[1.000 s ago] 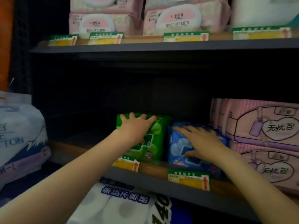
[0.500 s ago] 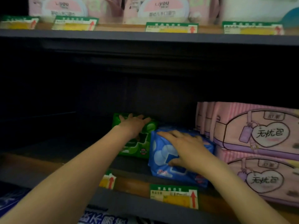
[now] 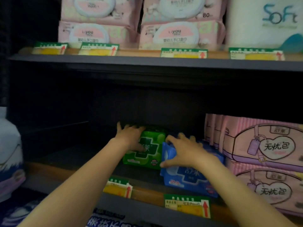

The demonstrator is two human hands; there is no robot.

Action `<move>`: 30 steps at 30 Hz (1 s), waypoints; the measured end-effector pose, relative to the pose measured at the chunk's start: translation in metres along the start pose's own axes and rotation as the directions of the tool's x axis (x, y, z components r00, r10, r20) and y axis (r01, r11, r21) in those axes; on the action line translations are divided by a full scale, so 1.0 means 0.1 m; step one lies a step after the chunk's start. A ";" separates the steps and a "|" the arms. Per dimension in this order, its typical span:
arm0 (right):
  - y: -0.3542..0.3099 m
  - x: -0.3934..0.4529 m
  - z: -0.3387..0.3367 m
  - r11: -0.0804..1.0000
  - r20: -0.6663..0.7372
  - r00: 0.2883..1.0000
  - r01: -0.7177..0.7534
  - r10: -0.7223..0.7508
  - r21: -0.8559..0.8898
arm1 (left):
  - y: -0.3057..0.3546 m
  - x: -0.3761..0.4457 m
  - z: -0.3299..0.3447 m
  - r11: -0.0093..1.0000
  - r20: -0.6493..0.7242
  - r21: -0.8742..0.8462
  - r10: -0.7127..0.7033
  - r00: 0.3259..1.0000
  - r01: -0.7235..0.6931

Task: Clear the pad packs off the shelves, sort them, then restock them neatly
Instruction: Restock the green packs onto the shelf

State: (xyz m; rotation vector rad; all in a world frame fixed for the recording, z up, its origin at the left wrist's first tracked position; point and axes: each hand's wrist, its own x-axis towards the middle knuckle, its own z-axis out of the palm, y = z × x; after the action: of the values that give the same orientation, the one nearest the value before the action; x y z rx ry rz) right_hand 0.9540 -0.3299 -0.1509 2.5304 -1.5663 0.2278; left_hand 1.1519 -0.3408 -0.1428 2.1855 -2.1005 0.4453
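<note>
A green pad pack (image 3: 147, 155) stands upright deep on the middle shelf (image 3: 147, 196). My left hand (image 3: 131, 138) grips its top left part, fingers over the top edge and thumb on the front. Right beside it, touching, a blue pad pack (image 3: 188, 177) leans slightly forward. My right hand (image 3: 183, 150) holds the blue pack's upper left corner, thumb hooked round its left edge and fingers across the top. The backs of both packs are hidden.
Pink striped packs (image 3: 262, 145) are stacked against the blue pack's right side. The shelf's left half is dark. Price tags (image 3: 186, 205) line its front edge. Pink wipes packs (image 3: 177, 35) and a white Soft pack (image 3: 270, 22) fill the upper shelf. A white bag (image 3: 8, 153) stands at the left.
Both hands stay on their packs. The packs sit further back from the front edge than a second ago, and my right thumb has moved to the blue pack's left edge.
</note>
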 end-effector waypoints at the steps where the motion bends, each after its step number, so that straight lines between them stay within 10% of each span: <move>1: -0.04 0.04 0.01 1.000 -0.003 1.000 -0.022 0.022 -0.004 | 0.05 0.05 -0.03 0.999 -0.005 0.031 0.028 1.000 -0.028; 15: -0.01 0.15 0.14 0.997 -0.034 0.997 -0.067 0.066 -0.031 | 0.28 0.39 -0.05 0.982 0.033 -0.056 0.184 0.982 -0.182; 26: -0.07 0.11 0.01 0.987 0.041 0.988 -0.150 0.148 0.051 | 0.19 -0.01 0.01 1.000 -0.049 0.001 0.030 0.998 -0.030; 30: -0.12 0.29 -0.18 0.974 -0.170 0.973 -0.123 0.156 0.191 | 0.22 0.00 0.08 1.000 -0.044 -0.007 0.000 0.999 0.000</move>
State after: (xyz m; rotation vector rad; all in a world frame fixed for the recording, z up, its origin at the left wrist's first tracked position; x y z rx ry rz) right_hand 0.9767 -0.3465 -0.1277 2.4420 -1.7207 0.6297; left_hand 1.1313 -0.3441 -0.1531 2.1518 -2.0767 0.4804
